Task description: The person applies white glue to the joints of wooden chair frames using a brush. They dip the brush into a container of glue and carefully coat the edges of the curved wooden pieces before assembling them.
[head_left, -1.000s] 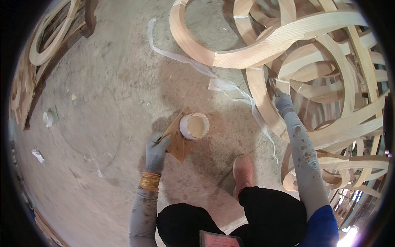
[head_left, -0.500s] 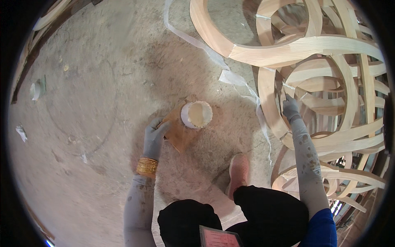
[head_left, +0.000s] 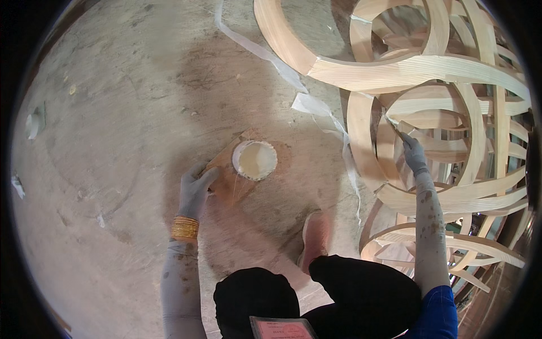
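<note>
My left hand point(head_left: 195, 189), in a grey glove, is closed on the edge of a thin brown board point(head_left: 223, 179). A round white tub point(head_left: 239, 162) with pale cream paste inside sits on that board. On the right, my right hand point(head_left: 415, 153), also gloved in grey, is closed around a slim stick-like tool point(head_left: 397, 131); whether it is a brush or a spatula does not show. Its tip lies by a white-smeared joint inside a curved wooden frame point(head_left: 361, 133). White smears also mark other joints of the pale wooden rings.
Many wooden rings point(head_left: 384, 73) are stacked along the right side. A whitish plastic strip point(head_left: 310, 104) trails over the concrete floor point(head_left: 135, 68) beside them. White scraps point(head_left: 33, 125) lie far left. My pink shoe point(head_left: 316, 237) stands near the tub.
My right hand has shifted slightly right and down from the joint, showing more of the tool. My left hand, the board and the tub appear further left as the view moves.
</note>
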Demonstrator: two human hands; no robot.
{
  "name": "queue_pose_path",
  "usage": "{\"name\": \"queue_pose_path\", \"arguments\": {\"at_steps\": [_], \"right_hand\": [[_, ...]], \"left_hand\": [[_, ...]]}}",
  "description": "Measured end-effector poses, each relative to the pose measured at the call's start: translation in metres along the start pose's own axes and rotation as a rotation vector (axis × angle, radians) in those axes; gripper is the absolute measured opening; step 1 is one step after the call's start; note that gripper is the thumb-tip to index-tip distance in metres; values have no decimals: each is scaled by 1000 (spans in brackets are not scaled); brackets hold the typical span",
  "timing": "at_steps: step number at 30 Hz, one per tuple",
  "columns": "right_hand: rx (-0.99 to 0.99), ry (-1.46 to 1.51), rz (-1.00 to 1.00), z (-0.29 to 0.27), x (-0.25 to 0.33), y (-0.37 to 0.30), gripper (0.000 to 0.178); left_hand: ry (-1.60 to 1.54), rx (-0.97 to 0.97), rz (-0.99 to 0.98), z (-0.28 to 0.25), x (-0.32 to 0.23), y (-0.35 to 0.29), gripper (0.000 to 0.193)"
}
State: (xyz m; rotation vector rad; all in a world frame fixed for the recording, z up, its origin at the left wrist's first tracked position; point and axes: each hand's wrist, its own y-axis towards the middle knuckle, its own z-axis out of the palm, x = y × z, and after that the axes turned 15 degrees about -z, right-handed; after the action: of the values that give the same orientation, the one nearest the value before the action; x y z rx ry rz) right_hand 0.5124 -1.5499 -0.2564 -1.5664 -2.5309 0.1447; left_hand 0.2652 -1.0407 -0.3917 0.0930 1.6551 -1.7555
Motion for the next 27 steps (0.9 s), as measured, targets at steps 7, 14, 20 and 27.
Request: {"name": "queue_pose_path", "arguments": {"at_steps": [7, 14, 20, 27], "right_hand": [[96, -78, -54, -38, 0, 3, 35], [81, -228, -136, -34, -4, -13, 34], [107, -216, -58, -30, -7, 2, 39], [65, -243, -70, -32, -9, 7, 45]], "left_hand": [[-33, -26, -51, 7, -8, -6, 29], [-10, -46, -80, 11, -14, -9, 31], [-53, -24, -92, 5, -7, -2, 37], [-36, -3, -82, 4, -8, -3, 40]]}}
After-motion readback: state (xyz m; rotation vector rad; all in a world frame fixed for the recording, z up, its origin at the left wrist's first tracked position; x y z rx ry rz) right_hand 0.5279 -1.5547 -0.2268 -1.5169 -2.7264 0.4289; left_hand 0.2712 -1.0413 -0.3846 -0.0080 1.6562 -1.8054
